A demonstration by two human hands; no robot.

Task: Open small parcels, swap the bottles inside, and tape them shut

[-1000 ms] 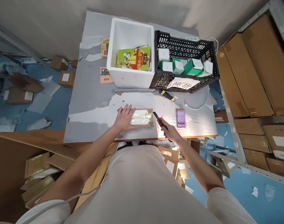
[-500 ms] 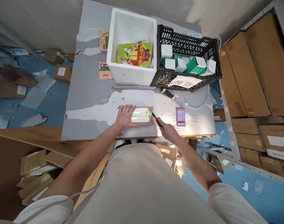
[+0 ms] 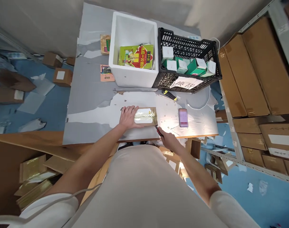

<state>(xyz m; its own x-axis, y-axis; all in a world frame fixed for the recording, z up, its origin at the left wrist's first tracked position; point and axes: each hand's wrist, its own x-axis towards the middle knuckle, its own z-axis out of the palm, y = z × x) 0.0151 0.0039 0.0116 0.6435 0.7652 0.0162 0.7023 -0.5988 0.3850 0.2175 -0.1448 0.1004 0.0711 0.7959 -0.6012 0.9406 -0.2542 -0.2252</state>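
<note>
A small flat cardboard box (image 3: 145,116), with a white label and shiny tape over it, lies on the table in front of me. My left hand (image 3: 128,117) grips its left end, fingers across the top and thumb along the near side. In my right hand (image 3: 167,138) is a red-and-black box cutter (image 3: 159,131), its tip at the near right corner of the box. Whether the blade touches the cardboard is too small to tell. To the right lies a phone (image 3: 183,117) with a lit screen, and behind it a black-and-yellow cutter (image 3: 169,95).
At the back stand a white foam bin (image 3: 135,78) with booklets and a black crate (image 3: 189,41) with green-and-white boxes. Booklets (image 3: 106,73) lie on the left. The table (image 3: 87,131) has a wooden front edge. Shelved cartons (image 3: 247,72) line the right; a white cable (image 3: 201,109) curves nearby.
My right hand has drawn the box cutter toward me, down along the box's right end to its near corner. The left hand stays on the box. The view has shifted slightly.
</note>
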